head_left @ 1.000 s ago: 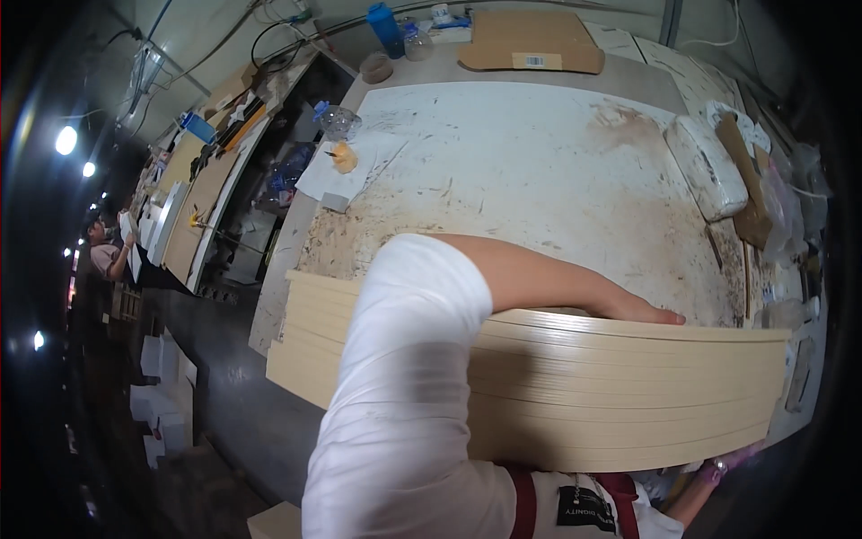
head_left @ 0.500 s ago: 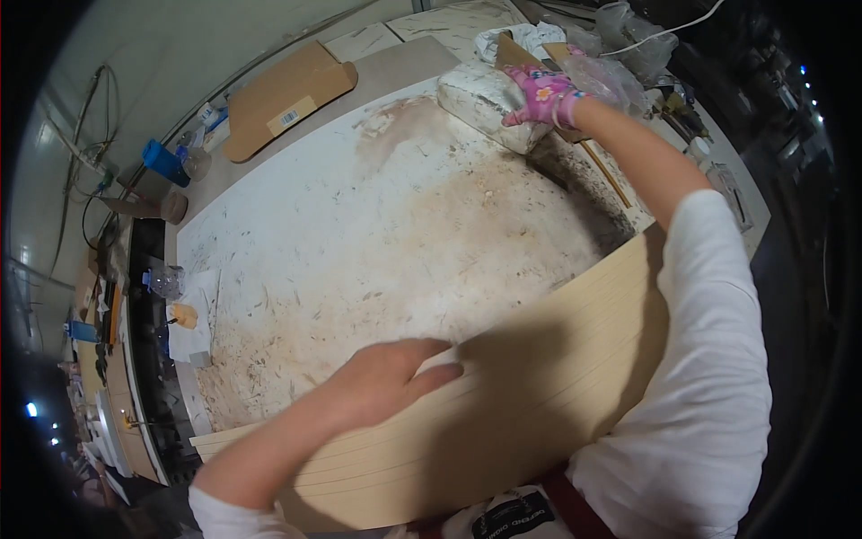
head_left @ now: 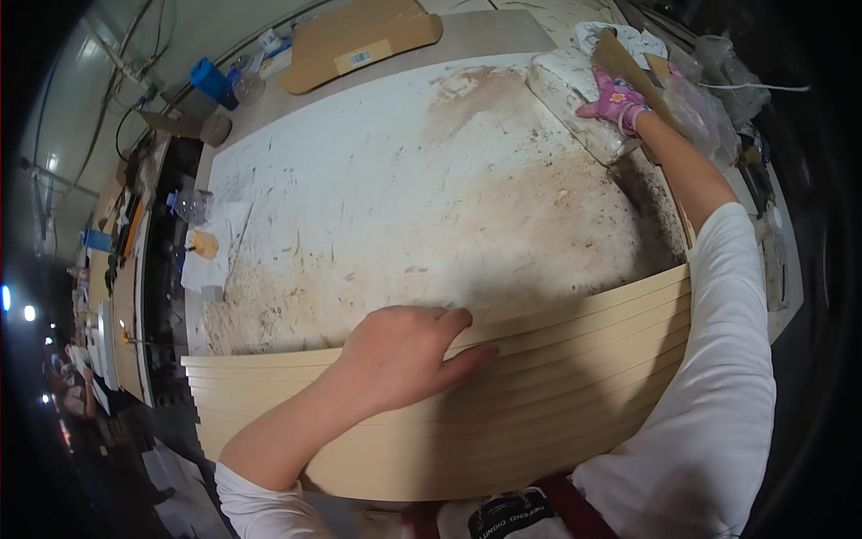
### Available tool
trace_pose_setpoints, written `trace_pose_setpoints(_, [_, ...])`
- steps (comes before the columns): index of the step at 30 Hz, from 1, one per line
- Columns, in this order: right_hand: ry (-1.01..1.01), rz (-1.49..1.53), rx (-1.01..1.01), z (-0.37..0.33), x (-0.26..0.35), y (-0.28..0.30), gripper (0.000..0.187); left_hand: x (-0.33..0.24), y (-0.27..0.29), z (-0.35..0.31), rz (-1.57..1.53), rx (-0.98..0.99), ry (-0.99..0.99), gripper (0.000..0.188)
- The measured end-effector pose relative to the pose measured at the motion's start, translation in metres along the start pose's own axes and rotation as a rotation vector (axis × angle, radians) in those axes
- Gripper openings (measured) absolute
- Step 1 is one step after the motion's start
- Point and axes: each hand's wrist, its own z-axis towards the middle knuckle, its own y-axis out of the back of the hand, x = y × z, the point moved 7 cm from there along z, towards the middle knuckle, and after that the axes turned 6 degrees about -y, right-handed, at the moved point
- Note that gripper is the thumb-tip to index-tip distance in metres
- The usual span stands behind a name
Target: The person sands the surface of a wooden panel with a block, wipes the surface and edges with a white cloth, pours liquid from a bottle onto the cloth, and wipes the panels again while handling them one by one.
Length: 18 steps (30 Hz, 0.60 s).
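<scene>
My bare left hand (head_left: 404, 355) is over a layered stack of beige strips or thin boards (head_left: 539, 386) in front of me. Its thumb and fingers are apart, with nothing seen between them. At the far right my right hand (head_left: 617, 101) wears a pink flowered glove. Thumb and fingers are spread on or just over a white, plastic-wrapped block (head_left: 570, 99), beside an upright brown board piece (head_left: 628, 67). Whether the glove touches the block or the board, I cannot tell.
A stained white work surface (head_left: 359, 198) lies beyond the strips. Flat brown cardboard (head_left: 359, 40) rests at the back. Along the left stand a blue bottle (head_left: 211, 83) and a clear plastic bottle (head_left: 190, 206). Crumpled clear plastic (head_left: 705, 117) lies at the far right.
My view has shifted, so the surface sits farther right and higher. The beige strips show more of their stepped edges. Both hands keep much the same place and pose.
</scene>
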Motion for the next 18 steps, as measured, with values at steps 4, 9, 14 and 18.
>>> trace_pose_setpoints(4, [0.187,0.01,0.002,-0.039,0.031,0.0,0.115,0.004,-0.003,-0.002,-0.021,0.031,0.044,0.038])
trace_pose_setpoints(9, [0.603,-0.042,-0.053,-0.11,0.116,-0.009,0.113,0.008,-0.008,-0.002,-0.078,0.138,0.113,0.041])
trace_pose_setpoints(14, [1.046,0.0,-0.025,-0.175,0.211,-0.02,0.109,0.009,-0.014,-0.003,-0.046,0.155,0.087,0.041])
trace_pose_setpoints(18, [1.313,0.04,-0.087,-0.201,0.271,-0.027,0.106,0.007,-0.01,-0.002,-0.016,0.008,-0.007,0.041])
